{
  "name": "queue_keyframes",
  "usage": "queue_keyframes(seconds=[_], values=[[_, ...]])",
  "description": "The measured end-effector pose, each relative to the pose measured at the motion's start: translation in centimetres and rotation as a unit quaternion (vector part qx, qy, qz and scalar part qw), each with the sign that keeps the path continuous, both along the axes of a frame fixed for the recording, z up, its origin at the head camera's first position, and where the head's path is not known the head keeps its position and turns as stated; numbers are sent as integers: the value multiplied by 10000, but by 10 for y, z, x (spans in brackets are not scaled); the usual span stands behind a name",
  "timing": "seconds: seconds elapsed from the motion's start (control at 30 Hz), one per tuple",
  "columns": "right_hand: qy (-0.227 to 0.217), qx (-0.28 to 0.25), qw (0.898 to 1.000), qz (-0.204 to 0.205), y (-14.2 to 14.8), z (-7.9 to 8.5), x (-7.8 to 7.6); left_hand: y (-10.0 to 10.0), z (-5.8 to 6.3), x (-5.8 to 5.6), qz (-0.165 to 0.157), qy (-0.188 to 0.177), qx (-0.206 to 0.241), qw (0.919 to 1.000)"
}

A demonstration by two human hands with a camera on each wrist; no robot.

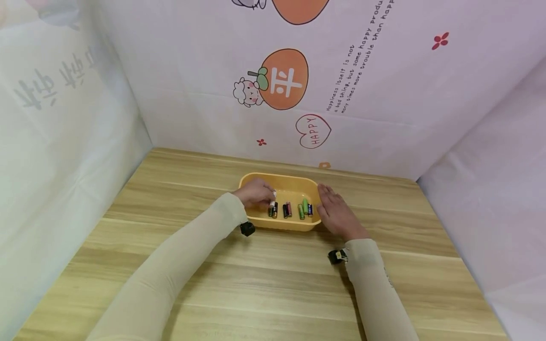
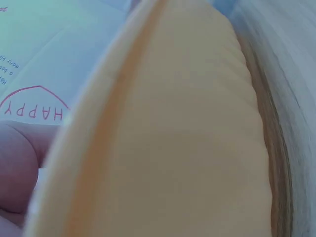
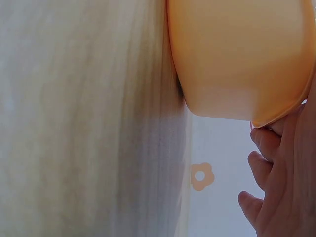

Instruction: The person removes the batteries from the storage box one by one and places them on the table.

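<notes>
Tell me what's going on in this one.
A person's left hand is inside a yellow tray, pinching what looks like a white battery. The right hand rests at the tray's right end. Other batteries lie in small groups: a dark battery and a reddish battery near the middle, green batteries and a blue battery further right.

So the left hand (image 1: 255,192) is down inside the yellow tray (image 1: 279,225), with the tray wall under its wrist, so up and over is the open way out. Just right of its fingertips, down low, a red battery (image 1: 289,209) and then a green battery (image 1: 301,211) get in the way, with a slim gap between. The right hand (image 1: 339,213) blocks the tray's far end, but there's loads of table (image 1: 401,222) on its outer side.
</notes>
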State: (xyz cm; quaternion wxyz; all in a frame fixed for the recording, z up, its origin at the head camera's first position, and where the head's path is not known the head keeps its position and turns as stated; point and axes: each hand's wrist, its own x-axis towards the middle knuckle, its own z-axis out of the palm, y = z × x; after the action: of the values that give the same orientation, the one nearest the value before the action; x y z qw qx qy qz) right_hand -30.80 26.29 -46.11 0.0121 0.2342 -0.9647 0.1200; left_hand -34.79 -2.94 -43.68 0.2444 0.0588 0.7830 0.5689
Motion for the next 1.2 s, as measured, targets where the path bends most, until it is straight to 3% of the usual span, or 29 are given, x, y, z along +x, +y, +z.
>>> queue_keyframes(seconds=[0.27, 0.63, 1.2], values=[[136, 335, 9993, -66, -1, 5, 2, -4, 8, 2, 290, -509, 846, 9947], [139, 368, 9992, -68, -2, 5, 3, -14, 13, 7, 199, -529, 1379, 9888], [177, 334, 9993, -78, -1, 3, 2, -32, 24, 16, 311, -587, 1598, 9849]])
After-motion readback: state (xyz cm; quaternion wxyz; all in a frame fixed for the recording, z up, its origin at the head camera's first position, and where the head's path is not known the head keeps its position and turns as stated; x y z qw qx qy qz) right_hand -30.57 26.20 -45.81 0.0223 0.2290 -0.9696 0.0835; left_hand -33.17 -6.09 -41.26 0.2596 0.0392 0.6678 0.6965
